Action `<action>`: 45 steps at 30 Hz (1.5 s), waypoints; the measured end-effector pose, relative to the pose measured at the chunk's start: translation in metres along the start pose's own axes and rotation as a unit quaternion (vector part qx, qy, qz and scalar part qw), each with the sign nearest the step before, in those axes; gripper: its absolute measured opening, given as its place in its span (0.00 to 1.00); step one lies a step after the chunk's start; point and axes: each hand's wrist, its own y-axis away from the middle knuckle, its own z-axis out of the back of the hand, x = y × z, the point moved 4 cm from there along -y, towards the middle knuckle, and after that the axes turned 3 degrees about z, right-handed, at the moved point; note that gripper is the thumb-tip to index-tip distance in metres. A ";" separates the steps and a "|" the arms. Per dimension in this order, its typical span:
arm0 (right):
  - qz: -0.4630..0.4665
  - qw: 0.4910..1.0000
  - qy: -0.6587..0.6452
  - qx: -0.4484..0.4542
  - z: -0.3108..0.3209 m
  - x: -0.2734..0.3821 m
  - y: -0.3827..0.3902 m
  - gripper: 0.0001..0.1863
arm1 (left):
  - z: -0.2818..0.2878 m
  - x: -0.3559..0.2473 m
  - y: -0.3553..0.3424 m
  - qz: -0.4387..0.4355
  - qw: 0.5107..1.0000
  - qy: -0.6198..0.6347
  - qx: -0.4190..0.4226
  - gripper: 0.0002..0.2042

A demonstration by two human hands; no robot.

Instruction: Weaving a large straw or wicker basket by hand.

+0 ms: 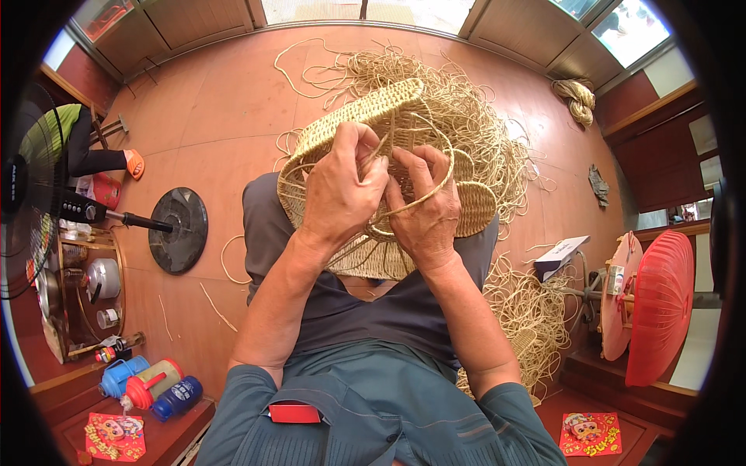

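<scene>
Fan base: from my remote post I see the black fan base (179,231) left of the woven basket (342,116), well apart from it, which probably leaves the elbows free.
Woven basket: the landmark; it rests tilted on the thighs (266,221), steadied there, I judge, because both hands are busy.
Left hand: the left hand (342,190) works over the basket's opening, thumb and forefinger pinching a narrow strand (390,133), the other fingers curled inward, likely to keep that strand taut.
Right hand: the right hand (427,206) meets it over the basket, fingers bent and tips drawn toward the same strand; whether they close on it I cannot tell.
Hoop: a thin cord-wrapped hoop (451,151) on the basket's right runs against the right hand's fingers.
Cord heap: the loose cord heap (474,116) lies beyond and right of the basket, presumably kept within easy reach.
</scene>
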 end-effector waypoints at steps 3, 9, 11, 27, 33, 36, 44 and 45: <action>0.001 1.000 0.000 0.002 -0.001 -0.002 0.000 0.22 | -0.003 -0.019 -0.004 -0.010 0.989 -0.147 -0.029 0.13; 0.003 1.000 -0.005 -0.004 0.000 -0.001 0.003 0.24 | 0.000 0.014 0.003 0.065 0.961 0.245 -0.112 0.07; 0.000 1.000 -0.006 -0.006 -0.002 -0.003 0.002 0.25 | 0.013 0.017 0.014 0.188 0.856 0.457 -0.151 0.08; 0.019 0.999 -0.010 -0.043 0.004 0.003 -0.001 0.21 | 0.103 0.067 0.022 0.153 0.845 0.457 -0.231 0.04; 0.056 0.998 0.015 -0.029 -0.006 0.016 -0.023 0.11 | 0.128 0.078 0.016 0.136 0.841 0.462 -0.246 0.04; 0.053 0.998 0.036 -0.020 -0.017 0.013 -0.027 0.08 | 0.149 0.086 0.016 0.122 0.840 0.463 -0.257 0.04; 0.045 0.998 0.039 -0.025 -0.021 0.015 -0.032 0.09 | 0.188 0.086 0.019 0.074 0.914 0.250 -0.309 0.03; 0.044 0.998 0.050 -0.021 -0.022 0.016 -0.034 0.08 | 0.185 0.078 0.018 0.065 0.932 0.158 -0.319 0.04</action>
